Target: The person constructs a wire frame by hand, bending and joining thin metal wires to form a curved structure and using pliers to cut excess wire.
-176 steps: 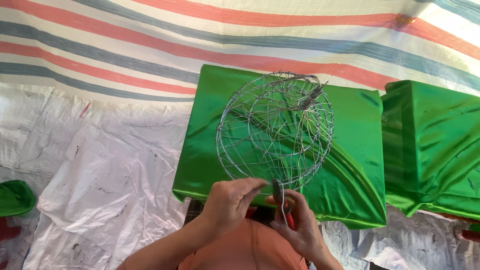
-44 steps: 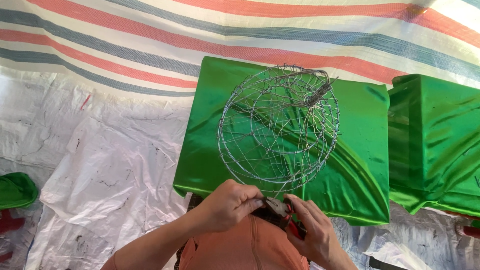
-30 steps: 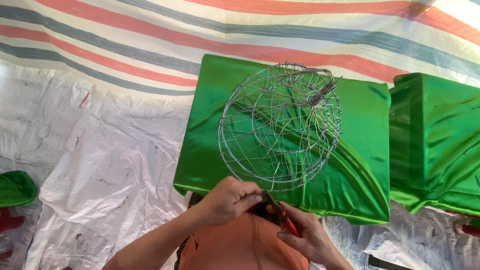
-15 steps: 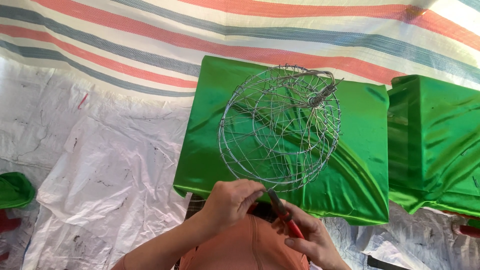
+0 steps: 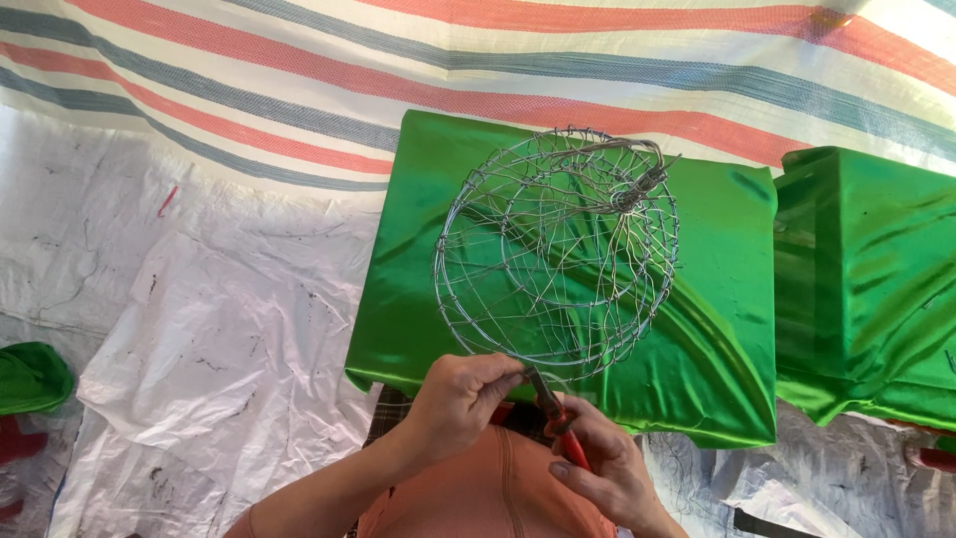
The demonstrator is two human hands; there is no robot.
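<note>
Barely shifted — left hand still pinches wire basket rim; right hand grips red-handled pliers.

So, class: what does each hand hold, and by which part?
The left hand pinches the wire basket at its near rim; the right hand grips pliers by their red handles.

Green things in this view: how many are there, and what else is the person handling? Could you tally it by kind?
Green cloth-covered blocks: 2, the big one under the basket and another to its right.
Green bundle at the left edge: 1.
Wire basket frame: 1, its lower rim pinched by the left hand.
Red-handled pliers: 1, in the right hand.
Total: 5.
</note>
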